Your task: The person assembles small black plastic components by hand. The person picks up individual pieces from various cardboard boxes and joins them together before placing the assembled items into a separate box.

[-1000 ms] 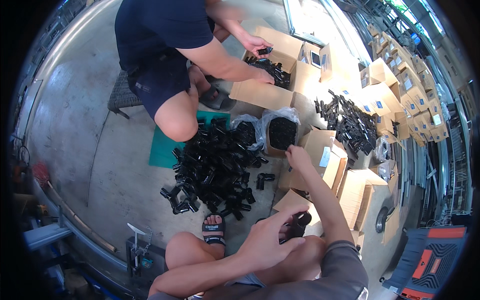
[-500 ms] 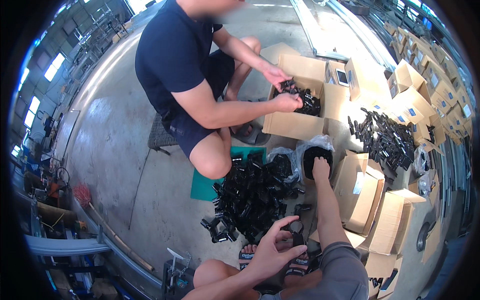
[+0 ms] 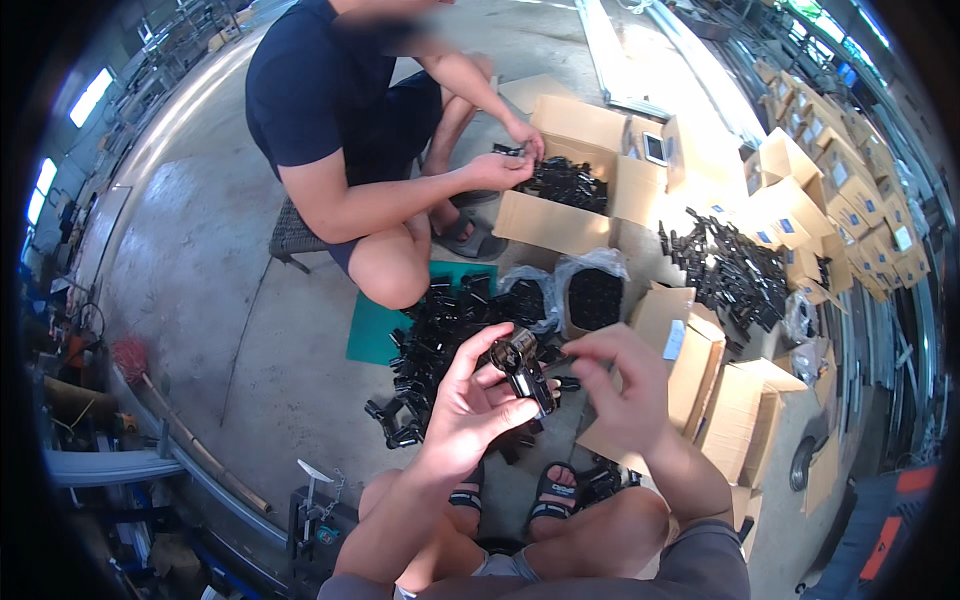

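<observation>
My left hand (image 3: 462,415) is closed around a glossy black clamp-like fitting (image 3: 527,375), its round ring end tilted up and its narrower body running down toward my thumb. Just right of it, my right hand (image 3: 630,395) is raised with thumb and fingertips drawn together; anything pinched there is too small or hidden to name. Beyond both hands stands a plastic-lined box (image 3: 596,298) of small black parts, with a clear bag (image 3: 545,325) of black pieces beside it. A heap of black fittings (image 3: 415,350) lies partly on a green mat (image 3: 368,335).
Across from me a seated co-worker (image 3: 320,120) handles black parts over an open carton (image 3: 545,220). More black pieces (image 3: 735,270) lie heaped on the floor at right. Opened cartons (image 3: 735,410) stand near my right arm, and stacked boxes (image 3: 850,180) line the far right.
My right hand has come out of the plastic-lined box and back toward the fitting. My left hand has raised the fitting. The co-worker's hands have shifted to the carton's left side.
</observation>
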A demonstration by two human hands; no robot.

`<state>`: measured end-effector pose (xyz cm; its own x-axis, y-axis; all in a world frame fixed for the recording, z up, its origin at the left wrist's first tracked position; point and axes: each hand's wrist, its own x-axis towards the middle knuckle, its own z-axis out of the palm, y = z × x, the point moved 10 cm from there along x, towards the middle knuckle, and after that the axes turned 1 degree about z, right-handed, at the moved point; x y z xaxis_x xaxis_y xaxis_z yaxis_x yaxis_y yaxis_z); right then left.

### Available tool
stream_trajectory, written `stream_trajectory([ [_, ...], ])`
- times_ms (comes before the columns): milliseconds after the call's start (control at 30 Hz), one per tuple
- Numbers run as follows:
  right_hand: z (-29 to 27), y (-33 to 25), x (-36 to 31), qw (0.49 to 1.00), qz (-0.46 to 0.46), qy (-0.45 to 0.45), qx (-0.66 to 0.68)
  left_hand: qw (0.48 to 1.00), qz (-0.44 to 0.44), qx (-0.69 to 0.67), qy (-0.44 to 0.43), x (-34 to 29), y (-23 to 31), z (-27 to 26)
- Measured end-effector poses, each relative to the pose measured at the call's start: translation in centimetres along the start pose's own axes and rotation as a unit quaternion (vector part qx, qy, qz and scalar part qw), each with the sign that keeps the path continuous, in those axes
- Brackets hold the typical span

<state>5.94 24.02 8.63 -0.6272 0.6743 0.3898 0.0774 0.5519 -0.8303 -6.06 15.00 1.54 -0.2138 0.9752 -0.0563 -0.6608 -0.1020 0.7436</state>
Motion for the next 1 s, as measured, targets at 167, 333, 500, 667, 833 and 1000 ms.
stream_trajectory([
  [167, -0.6, -5.4, -1.8, 0.997, 0.009, 0.053, -0.058, 0.996, 0.063, -0.002, -0.062, -1.4, 1.0, 1.9],
  [333, -1.3, -7.0, -3.7, 0.993, 0.014, 0.088, -0.074, 0.990, 0.099, 0.011, -0.105, -2.2, 2.0, 3.4],
  [500, -0.7, -6.1, -5.5, 0.989, 0.073, 0.106, -0.070, 0.985, 0.119, 0.091, -0.085, -3.1, 2.0, 4.3],
  [667, -0.2, -1.2, -8.6, 0.959, 0.209, 0.164, 0.100, 0.956, 0.153, 0.239, -0.075, -3.8, 2.2, 4.5],
  [833, 0.1, 0.9, -9.4, 0.942, 0.232, 0.172, 0.171, 0.938, 0.170, 0.294, -0.069, -4.2, 2.9, 5.2],
  [1000, 0.6, 1.1, -9.5, 0.937, 0.231, 0.173, 0.196, 0.937, 0.172, 0.297, -0.067, -4.1, 3.0, 5.3],
])
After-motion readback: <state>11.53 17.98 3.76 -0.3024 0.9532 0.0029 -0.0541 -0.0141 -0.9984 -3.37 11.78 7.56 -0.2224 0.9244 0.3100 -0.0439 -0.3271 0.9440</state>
